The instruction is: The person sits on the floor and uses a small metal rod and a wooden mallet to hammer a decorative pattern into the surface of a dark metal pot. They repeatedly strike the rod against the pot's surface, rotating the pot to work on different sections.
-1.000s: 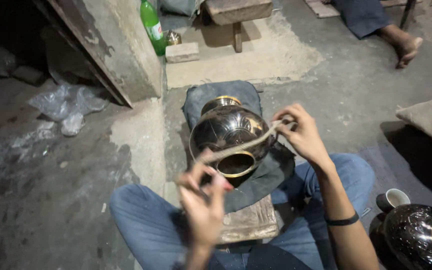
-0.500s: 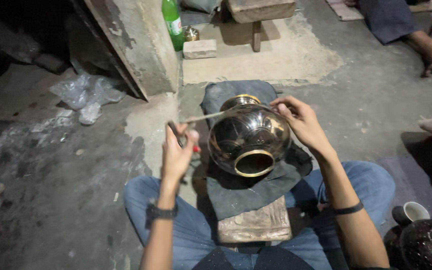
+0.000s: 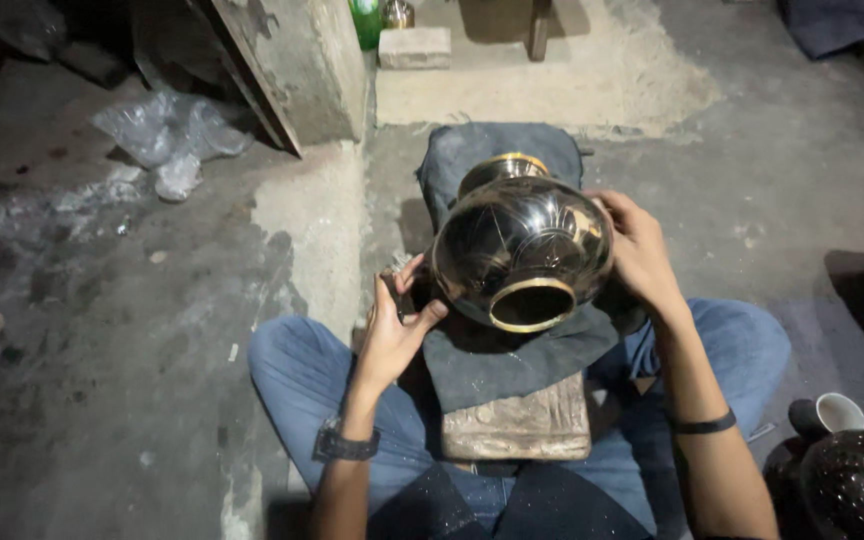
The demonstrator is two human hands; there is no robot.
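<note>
Two hands at work: the right hand point(image 3: 637, 250) cups the far-right side of the dark pot point(image 3: 522, 250), lying on the cloth pad point(image 3: 512, 355) over the lap. The left hand point(image 3: 397, 325) pinches a small tool point(image 3: 397, 272) just left. Best to keep the pot steady.

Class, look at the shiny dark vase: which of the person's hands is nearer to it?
Right. The right hand touches the vase on its side; the left hand sits just apart, beside its lower edge.
</note>
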